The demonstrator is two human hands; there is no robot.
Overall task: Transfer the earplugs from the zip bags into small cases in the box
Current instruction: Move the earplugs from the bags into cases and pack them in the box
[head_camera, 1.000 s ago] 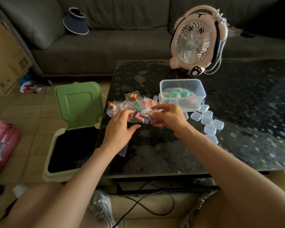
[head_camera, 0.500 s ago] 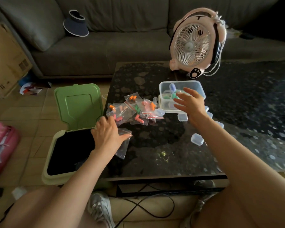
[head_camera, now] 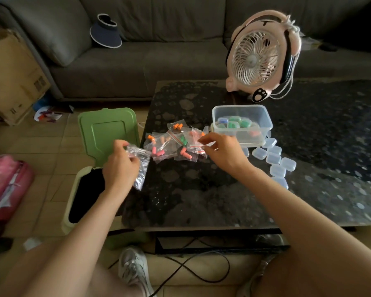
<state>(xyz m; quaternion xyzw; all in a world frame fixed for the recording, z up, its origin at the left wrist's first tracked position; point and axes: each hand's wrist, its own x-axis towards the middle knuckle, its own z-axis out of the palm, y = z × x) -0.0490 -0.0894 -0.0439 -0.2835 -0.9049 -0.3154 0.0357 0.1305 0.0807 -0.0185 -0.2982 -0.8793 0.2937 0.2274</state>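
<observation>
Several small zip bags [head_camera: 169, 144] with orange, pink and green earplugs lie in a heap on the dark table [head_camera: 201, 200]. My left hand [head_camera: 120, 166] grips an empty crumpled zip bag [head_camera: 140, 166] at the table's left edge, above the bin. My right hand [head_camera: 223, 152] pinches a zip bag with a red strip [head_camera: 196, 146] at the right side of the heap. Behind it stands the clear plastic box [head_camera: 263, 123] holding filled small cases [head_camera: 234, 124]. Empty clear small cases [head_camera: 274, 159] lie to the right of my right hand.
A green bin [head_camera: 81, 189] with its lid [head_camera: 107, 133] raised stands on the floor left of the table. A pink fan [head_camera: 259, 58] stands at the table's back. A grey sofa, a cardboard box and a pink bag surround the area. Cables run under the table.
My right hand came back from the box to the heap and pinched a zip bag. My left hand lifted the empty bag toward the bin side and crumpled it.
</observation>
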